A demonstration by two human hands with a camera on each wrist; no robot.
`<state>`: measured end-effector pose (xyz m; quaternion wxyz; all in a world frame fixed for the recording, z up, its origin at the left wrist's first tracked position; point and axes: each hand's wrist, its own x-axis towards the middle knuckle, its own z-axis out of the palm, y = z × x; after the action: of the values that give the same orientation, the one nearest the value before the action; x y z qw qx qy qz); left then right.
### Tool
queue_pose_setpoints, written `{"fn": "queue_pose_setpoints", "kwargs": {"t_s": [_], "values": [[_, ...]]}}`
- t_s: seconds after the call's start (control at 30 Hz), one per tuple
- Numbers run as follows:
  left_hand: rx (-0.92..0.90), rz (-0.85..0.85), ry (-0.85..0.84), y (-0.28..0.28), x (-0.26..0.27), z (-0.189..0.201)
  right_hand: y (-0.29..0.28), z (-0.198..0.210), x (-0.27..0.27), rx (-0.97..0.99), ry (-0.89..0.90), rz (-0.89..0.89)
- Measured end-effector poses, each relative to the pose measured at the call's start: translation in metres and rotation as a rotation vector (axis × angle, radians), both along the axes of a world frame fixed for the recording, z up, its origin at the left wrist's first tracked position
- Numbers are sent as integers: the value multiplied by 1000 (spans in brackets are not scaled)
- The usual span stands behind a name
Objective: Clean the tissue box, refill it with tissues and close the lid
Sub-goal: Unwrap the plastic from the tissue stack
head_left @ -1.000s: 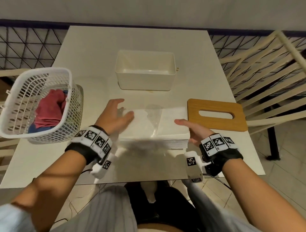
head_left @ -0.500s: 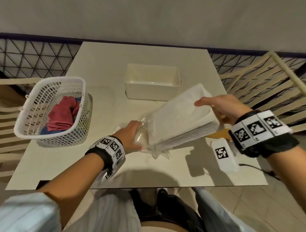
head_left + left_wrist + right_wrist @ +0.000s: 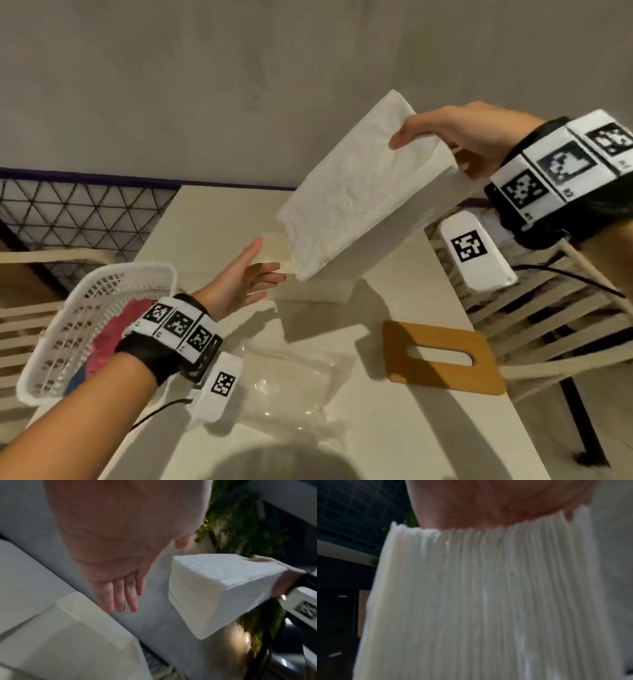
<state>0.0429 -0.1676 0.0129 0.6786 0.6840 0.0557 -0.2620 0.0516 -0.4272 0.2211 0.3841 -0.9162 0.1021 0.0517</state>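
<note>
Left hand (image 3: pixel 118 555) open, fingers (image 3: pixel 120 595) straight, above tissue box (image 3: pixel 72 635) corner. Right hand (image 3: pixel 288 580) grips far end of tissue stack (image 3: pixel 214 595), held in air, tilted. Image blurred.

Head above; wrists near tissue stack (image 3: pixel 359 192)

The tilted tissue stack (image 3: pixel 356 192) hides most of the tissue box (image 3: pixel 308 291); the right hand's (image 3: pixel 469 137) fingers are hidden behind the stack.
</note>
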Motion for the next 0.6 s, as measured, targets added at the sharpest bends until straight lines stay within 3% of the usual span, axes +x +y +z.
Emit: {"fn": "queue_pose_setpoints", "kwargs": {"t_s": [0.13, 0.23, 0.3, 0.47, 0.6], "values": [[-330, 200, 120, -6, 43, 17, 14, 24, 27, 289, 53, 118], [-516, 179, 131, -12, 64, 23, 10, 10, 54, 557, 152, 175], [-570, 179, 120, -12, 76, 33, 3, -11, 74, 605, 175, 164], [-445, 228, 94, 1, 111, 48, -10, -94, 115, 613, 180, -10], [-140, 109, 63, 9, 137, 34, 2, -157, 127, 755, 246, -148]]}}
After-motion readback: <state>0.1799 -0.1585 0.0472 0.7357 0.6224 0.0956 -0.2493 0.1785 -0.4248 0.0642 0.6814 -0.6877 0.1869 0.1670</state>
